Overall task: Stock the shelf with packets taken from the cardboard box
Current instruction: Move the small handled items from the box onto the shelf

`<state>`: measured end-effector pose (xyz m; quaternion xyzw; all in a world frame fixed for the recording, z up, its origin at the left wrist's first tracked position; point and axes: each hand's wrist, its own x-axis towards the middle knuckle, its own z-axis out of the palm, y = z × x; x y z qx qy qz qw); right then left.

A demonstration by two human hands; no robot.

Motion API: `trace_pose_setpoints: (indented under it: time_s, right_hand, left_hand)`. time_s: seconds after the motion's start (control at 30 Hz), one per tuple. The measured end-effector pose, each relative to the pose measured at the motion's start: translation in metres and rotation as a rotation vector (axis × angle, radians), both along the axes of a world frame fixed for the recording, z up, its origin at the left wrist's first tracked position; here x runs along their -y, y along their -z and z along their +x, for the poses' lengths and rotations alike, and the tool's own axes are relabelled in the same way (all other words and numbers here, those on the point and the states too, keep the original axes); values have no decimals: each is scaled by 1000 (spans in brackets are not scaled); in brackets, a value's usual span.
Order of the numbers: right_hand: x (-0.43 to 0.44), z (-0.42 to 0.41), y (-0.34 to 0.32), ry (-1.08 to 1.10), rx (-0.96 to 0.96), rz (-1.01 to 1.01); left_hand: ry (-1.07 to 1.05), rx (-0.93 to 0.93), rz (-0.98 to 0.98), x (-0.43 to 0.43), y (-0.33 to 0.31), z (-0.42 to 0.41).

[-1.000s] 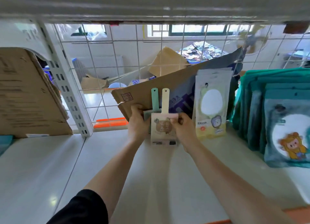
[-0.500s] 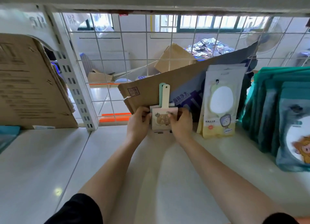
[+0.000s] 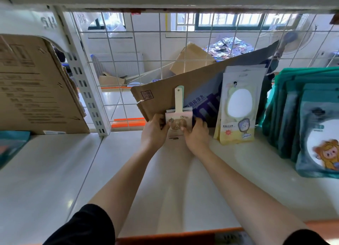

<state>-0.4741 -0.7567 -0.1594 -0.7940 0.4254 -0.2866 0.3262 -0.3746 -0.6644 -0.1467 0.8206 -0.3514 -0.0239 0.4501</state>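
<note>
Pink packets point(image 3: 177, 125) with a cream paddle-shaped tab stand upright at the back of the white shelf point(image 3: 55, 171) — held between left hand point(image 3: 154, 132) and right hand point(image 3: 197, 134), cardboard point(image 3: 161, 99) just behind at 12 o'clock, yellow packets point(image 3: 238, 107) upright at 3 o'clock.

Wire grid point(image 3: 186, 31) at back, w/ fan point(image 3: 293, 38) & windows point(image 3: 229, 19) beyond.

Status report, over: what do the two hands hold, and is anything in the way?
Left hand, right hand: both grip handled packets. Packets upright on shelf, before cardboard sheet. Yellow packets close at right.
</note>
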Motion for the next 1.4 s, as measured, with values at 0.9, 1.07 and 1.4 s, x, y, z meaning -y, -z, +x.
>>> trace_pose_setpoints:
  time_s: [0.9,1.07,1.4]
  right_hand:
    - [-239,14,-45,-556,-340,-39]
    - [-343,45,-48,-720,-363,-60]
    - [-500,94,-41,-874,-335,-116]
  left_hand:
    - [-266,38,321,-282,-34,4]
    - [-418,-9,316,-393,-33,20]
    - [-567,-106,281,-567,-18,35]
